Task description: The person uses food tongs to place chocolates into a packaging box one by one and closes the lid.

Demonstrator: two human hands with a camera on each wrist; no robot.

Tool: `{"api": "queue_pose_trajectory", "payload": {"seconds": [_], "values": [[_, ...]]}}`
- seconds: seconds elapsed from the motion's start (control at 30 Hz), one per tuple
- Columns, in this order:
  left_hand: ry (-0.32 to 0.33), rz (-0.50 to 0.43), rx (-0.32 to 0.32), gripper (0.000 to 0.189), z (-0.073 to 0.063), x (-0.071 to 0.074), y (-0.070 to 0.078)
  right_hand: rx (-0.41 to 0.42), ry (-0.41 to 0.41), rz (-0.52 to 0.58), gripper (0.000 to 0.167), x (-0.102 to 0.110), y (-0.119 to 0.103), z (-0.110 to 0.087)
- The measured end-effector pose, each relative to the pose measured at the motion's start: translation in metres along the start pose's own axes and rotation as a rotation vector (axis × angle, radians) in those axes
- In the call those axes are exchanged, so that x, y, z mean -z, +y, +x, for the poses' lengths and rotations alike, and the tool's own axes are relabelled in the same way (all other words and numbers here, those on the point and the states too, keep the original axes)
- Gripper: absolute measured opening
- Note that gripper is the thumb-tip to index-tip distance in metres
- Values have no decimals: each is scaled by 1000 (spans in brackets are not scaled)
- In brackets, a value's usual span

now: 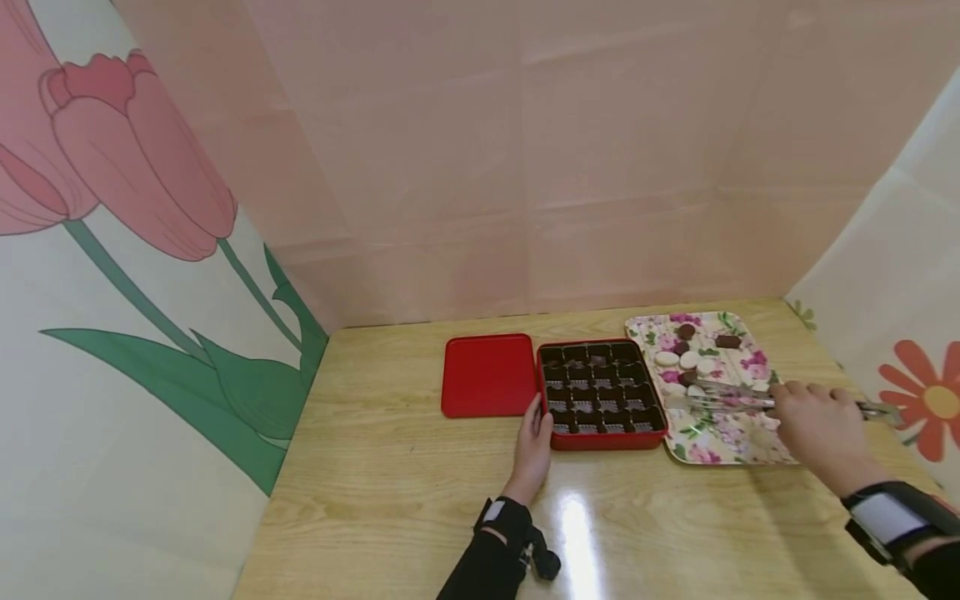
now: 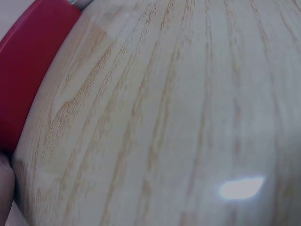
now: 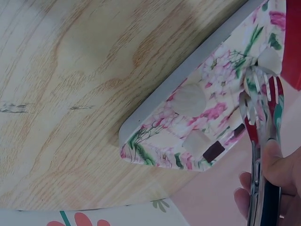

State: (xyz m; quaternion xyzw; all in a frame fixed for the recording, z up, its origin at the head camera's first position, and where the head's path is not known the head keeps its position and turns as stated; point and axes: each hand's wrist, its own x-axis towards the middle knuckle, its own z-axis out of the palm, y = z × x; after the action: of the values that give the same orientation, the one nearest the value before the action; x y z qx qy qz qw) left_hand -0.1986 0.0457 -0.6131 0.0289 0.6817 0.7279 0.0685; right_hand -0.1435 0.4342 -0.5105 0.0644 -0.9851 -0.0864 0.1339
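Observation:
My right hand (image 1: 821, 429) grips metal tongs (image 1: 738, 398), their slotted ends low over a floral tray (image 1: 701, 450). Right at those tips lie white oval pieces (image 1: 675, 395) and a dark brown piece (image 1: 687, 378) that look like chocolates. In the right wrist view, the tongs (image 3: 256, 183) have their two ends apart, close to a white piece (image 3: 269, 60). My left hand (image 1: 531, 454) rests with extended fingers against the left front corner of a red box (image 1: 609, 442). Inside the box sits a dark brown insert (image 1: 600, 392) divided into many small compartments.
A flat red lid (image 1: 487, 375) lies left of the box. More white pieces (image 1: 689, 360) and a dark rectangular piece (image 1: 727, 342) are farther back on the tray. Behind the wooden table (image 1: 375, 450) hangs a pink backdrop (image 1: 525, 208), with flower-printed sheets at both sides.

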Motion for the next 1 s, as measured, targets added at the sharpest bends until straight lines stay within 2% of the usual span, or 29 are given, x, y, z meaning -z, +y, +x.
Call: {"api": "queue_pose_trajectory", "payload": {"seconds": [0.33,0.5,0.73,0.87,1.0], "values": [[-4,-12,10,53,0,0,-2,-8,9,-6,42,-1,0,-1],[-8,-16,5,53,1,0,-2,-6,82,1,39,5,-1,-2],[-2,-13,6,53,2,1,-1,44,165,-3,51,21,-5,6],[0,-18,5,53,1,0,-1,95,264,6,44,31,-15,15],[-2,-27,4,54,1,0,0,115,329,26,39,39,-28,28]]}}
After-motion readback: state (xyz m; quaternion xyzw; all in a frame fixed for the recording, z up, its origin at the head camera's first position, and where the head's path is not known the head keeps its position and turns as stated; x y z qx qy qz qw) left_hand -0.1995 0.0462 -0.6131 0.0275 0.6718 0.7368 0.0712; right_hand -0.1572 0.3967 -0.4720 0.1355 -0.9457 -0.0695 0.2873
